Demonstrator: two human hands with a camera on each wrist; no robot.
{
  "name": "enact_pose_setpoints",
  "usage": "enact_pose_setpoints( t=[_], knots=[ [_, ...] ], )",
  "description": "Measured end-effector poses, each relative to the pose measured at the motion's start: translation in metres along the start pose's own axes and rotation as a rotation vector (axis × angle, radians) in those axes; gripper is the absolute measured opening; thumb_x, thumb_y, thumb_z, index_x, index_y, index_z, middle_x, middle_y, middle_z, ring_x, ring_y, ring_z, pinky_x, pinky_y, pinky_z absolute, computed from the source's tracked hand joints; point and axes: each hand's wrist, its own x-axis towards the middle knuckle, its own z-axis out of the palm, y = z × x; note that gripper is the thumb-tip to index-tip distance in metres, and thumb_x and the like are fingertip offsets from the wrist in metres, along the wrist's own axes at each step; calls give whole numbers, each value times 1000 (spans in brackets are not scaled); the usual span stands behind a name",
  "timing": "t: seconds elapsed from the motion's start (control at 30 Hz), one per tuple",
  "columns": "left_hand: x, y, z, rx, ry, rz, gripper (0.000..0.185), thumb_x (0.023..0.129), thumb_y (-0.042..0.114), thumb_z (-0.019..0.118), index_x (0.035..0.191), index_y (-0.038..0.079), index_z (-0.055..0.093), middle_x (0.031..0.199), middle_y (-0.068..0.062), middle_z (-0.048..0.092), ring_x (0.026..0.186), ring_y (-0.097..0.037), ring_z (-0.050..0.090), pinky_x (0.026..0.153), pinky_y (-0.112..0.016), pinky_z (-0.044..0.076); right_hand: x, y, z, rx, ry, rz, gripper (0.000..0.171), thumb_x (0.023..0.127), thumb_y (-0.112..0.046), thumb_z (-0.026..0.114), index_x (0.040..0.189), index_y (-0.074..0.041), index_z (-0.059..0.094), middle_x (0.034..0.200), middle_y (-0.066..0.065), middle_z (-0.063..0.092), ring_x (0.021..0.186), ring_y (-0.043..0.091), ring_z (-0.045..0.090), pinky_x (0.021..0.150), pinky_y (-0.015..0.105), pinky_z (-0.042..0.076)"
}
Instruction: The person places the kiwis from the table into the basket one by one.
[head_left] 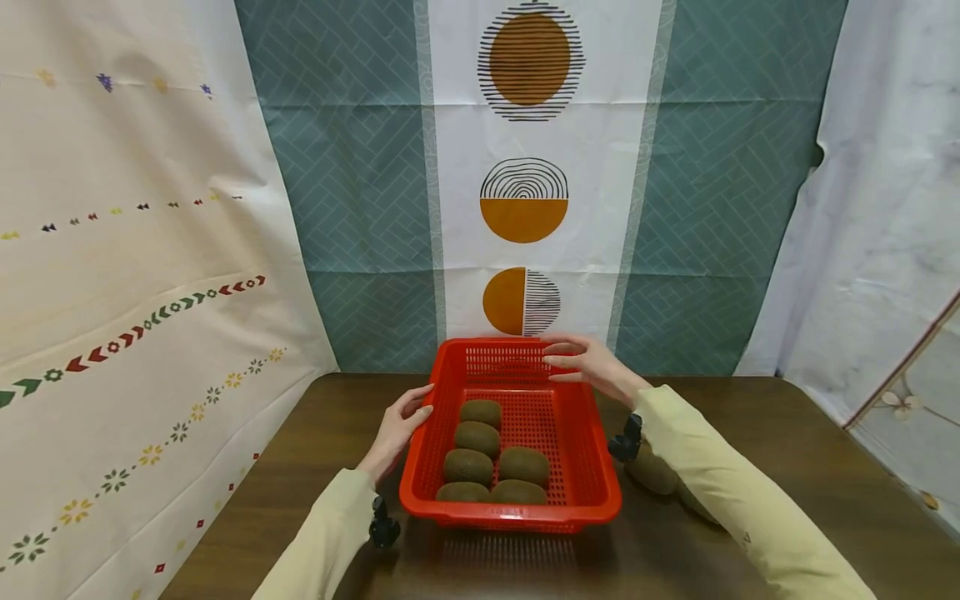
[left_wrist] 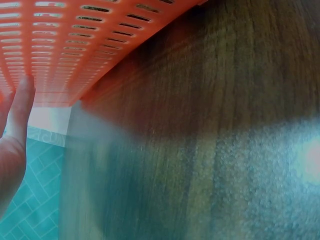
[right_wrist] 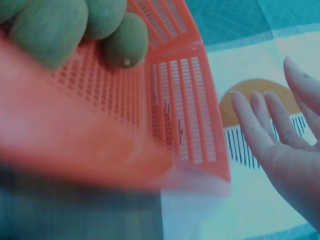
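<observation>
Head view: L hand (head_left: 397, 429) flat on red basket (head_left: 577, 433) w/ kiwis (head_left: 477, 438), R hand (head_left: 592, 367) open just off rim, wrist cams blurry.

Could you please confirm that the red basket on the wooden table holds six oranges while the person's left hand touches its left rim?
Not quite: the red basket holds six brown kiwis, not oranges, as the head view shows. The left hand does touch its left rim.
</observation>
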Motion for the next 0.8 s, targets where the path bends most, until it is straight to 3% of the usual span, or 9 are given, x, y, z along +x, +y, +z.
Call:
enact_pose_setpoints(
  t=[0.33, 0.6, 0.8],
  knots=[
    [0, -1, 1, 10, -1, 10, 45, 92, 4, 52, 134, -3, 38, 123, -30, 45, 99, -43, 53, 74, -42, 50, -41, -1, -41, -37, -25, -8, 45, 89, -3, 55, 130, 6, 40, 127, 31, 39, 114, 45, 40, 87, 50, 40],
    [-1, 0, 1, 4, -3, -1, 45, 92, 4, 51, 134, -3, 37, 124, -31, 44, 100, -45, 51, 74, -42, 50, -72, 9, -77, -196, -79, -21, 40, 86, -2, 60, 123, 6, 49, 119, 24, 51, 103, 28, 54, 82, 45, 45],
    [5, -10, -3, 20, 27, 8, 44, 91, 7, 54, 132, 0, 42, 119, -27, 49, 96, -40, 56, 72, -43, 50, -95, 14, -105, -276, -132, 6, 36, 87, -3, 58, 122, 2, 52, 116, 21, 53, 100, 29, 56, 81, 47, 44]
  ],
)
